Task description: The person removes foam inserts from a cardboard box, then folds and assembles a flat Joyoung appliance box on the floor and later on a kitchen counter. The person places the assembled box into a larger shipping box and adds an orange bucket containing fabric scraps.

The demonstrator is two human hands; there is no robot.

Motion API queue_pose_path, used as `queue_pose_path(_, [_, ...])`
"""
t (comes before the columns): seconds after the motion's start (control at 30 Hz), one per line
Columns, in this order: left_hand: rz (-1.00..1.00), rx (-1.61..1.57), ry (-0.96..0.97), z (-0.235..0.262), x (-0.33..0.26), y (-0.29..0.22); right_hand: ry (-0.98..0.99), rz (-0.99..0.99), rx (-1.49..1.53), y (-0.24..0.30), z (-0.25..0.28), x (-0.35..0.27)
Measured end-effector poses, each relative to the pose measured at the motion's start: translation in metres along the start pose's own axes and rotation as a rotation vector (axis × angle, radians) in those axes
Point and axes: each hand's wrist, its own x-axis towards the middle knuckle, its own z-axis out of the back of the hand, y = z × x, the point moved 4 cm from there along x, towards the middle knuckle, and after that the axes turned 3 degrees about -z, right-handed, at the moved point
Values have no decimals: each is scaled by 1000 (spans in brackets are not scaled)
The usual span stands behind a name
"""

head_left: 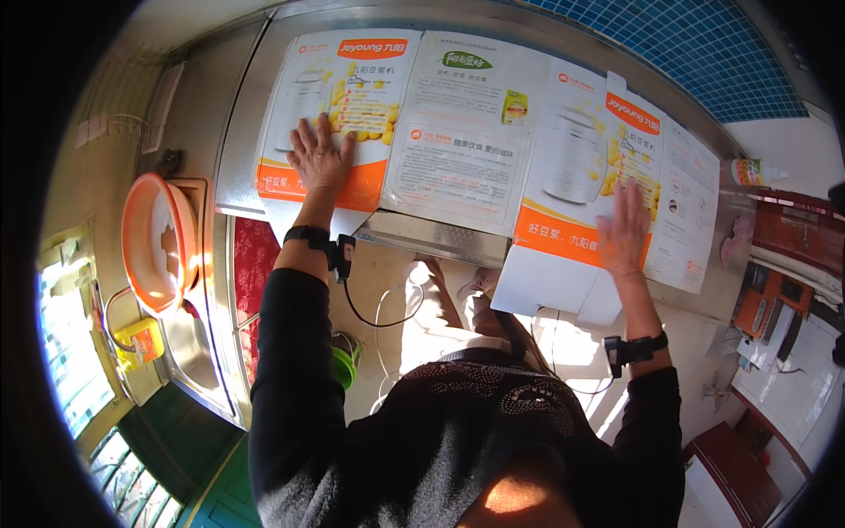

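Head: both hands flat on cardboard.

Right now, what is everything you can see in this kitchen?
Flattened cardboard box: one, white and orange with appliance pictures, spread across the steel counter.
Steel counter: one, silver, under the box.
Basin: one, orange, by the sink at far left.
Sink: one, steel, lower left.
Bottle: one, white with a green and orange label, counter's right end.
Wall tiles: blue, top right.
Wrist straps: two, black, one on each wrist.
Left hand: flat on the box's left panel.
Right hand: flat on the box's right panel.
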Motion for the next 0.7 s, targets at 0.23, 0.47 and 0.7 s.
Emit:
queue_pose_path(0.23, [-22,-101,-69,-4,-16,8,306,-69,-149,59,-45,-28])
queue_pose_path(0.47, [32,-711,14,10,-28,52,260,-4,-111,59,-47,-44])
queue_pose_path(0.7, [278,-470,-91,68,-138,156,285,1,-124,58,-41,-65])
